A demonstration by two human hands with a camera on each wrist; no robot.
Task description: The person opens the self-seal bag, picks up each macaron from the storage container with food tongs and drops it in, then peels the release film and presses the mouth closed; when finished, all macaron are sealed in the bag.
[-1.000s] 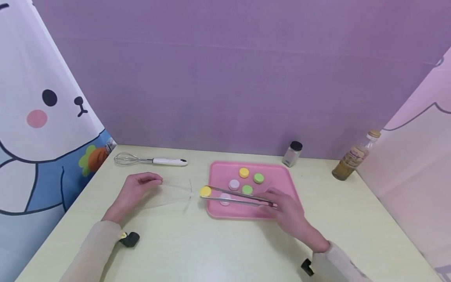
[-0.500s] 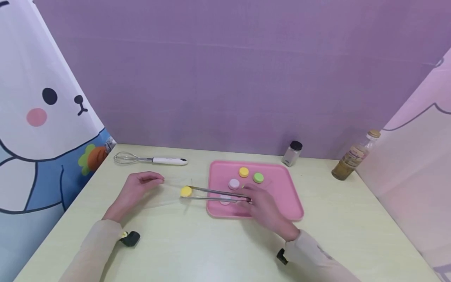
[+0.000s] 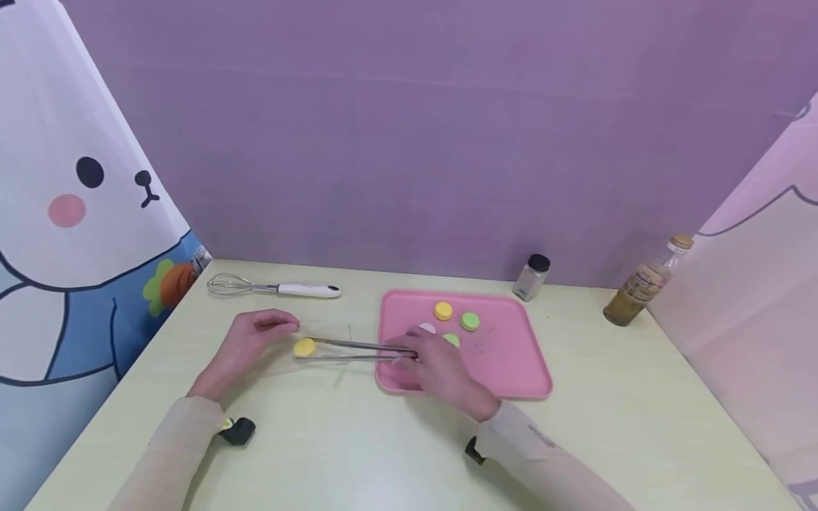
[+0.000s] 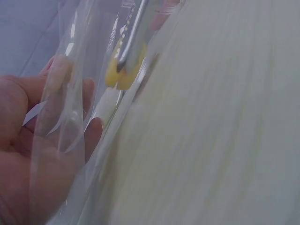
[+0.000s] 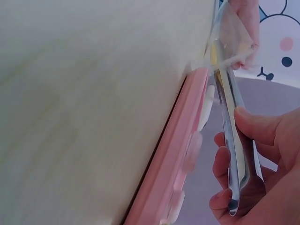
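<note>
My left hand [image 3: 248,345] pinches a clear plastic bag [image 3: 281,365], which lies sideways with its mouth to the right. Metal tongs [image 3: 361,345] reach into the bag from the right, held by my right hand [image 3: 441,365] between thumb and fingers. A yellow macaron [image 3: 304,347] is clamped at the tongs' tips, near my left fingertips. Through the film in the left wrist view, the macaron [image 4: 119,75] shows beside the fingers. Below my right hand is a pink tray [image 3: 511,365] with a yellow macaron [image 3: 443,311], green macarons [image 3: 469,321] and a partly hidden lilac macaron [image 3: 427,328].
A whisk [image 3: 275,288] with a white handle lies behind my left hand. Behind the tray stands a small glass jar [image 3: 530,278] with a black lid. A corked bottle [image 3: 645,282] of brownish liquid stands at the right, near the purple backdrop [image 3: 434,142].
My right hand has moved left with the tongs, carrying the yellow macaron from the tray's left edge into the plastic bag. My left hand stays almost still.
</note>
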